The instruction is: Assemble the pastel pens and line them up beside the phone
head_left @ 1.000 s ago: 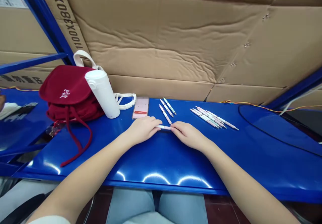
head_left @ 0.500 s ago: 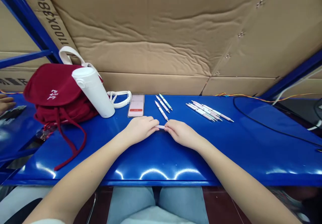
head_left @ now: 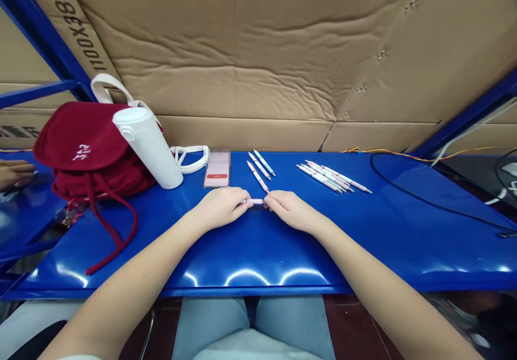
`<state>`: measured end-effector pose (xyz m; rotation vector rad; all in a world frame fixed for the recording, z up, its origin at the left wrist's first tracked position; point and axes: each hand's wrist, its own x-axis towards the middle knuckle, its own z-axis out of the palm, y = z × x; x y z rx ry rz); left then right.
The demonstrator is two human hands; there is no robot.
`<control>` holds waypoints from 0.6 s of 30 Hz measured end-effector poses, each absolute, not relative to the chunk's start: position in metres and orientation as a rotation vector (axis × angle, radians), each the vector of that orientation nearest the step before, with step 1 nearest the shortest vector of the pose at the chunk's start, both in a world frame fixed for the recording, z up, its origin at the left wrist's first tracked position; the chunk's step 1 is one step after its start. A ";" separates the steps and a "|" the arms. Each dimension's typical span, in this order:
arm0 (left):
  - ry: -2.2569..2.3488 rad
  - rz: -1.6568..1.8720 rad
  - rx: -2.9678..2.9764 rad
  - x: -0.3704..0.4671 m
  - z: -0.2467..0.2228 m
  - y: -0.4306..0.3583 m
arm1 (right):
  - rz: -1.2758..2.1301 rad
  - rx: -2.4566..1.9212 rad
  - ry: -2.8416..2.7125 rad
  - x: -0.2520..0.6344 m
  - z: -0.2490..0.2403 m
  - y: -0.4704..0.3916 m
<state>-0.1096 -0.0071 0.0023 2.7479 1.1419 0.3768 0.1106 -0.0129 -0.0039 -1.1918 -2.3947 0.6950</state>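
Between my two hands lies a pale pink pen (head_left: 254, 201), held sideways just above the blue table (head_left: 258, 247). My left hand (head_left: 224, 207) is closed around its left part. The fingertips of my right hand (head_left: 291, 209) pinch the pen's right end, and what exactly they grip there is partly hidden. Just beyond my fingers rests a loose pink-and-white pen (head_left: 257, 175), its tip close to my right hand. Behind it are another pink pen (head_left: 259, 166) and a light green pen (head_left: 264, 163). Farther right, several pastel pens (head_left: 329, 177) lie in a loose bunch.
A phone (head_left: 217, 169) with a lit screen lies behind my left hand. To the left, a white bottle (head_left: 148, 147) leans against a red bag (head_left: 89, 139) with a hanging strap. Black cable (head_left: 428, 203) crosses the right side. Another person's hand (head_left: 16, 174) shows at far left.
My hands have drawn slightly apart, so more of the pink pen shows between them. The view has shifted a little, and the other person's hand at far left has moved.
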 end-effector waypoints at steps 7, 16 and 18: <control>1.201 0.396 2.744 -0.110 0.006 -0.009 | 0.794 -1.211 -2.238 0.111 -0.007 -0.011; 1.224 0.387 2.787 -0.111 0.005 -0.009 | 0.889 -1.220 -2.116 0.107 -0.015 -0.012; 1.223 0.385 2.793 -0.111 0.004 -0.009 | 0.858 -1.199 -2.131 0.107 -0.014 -0.011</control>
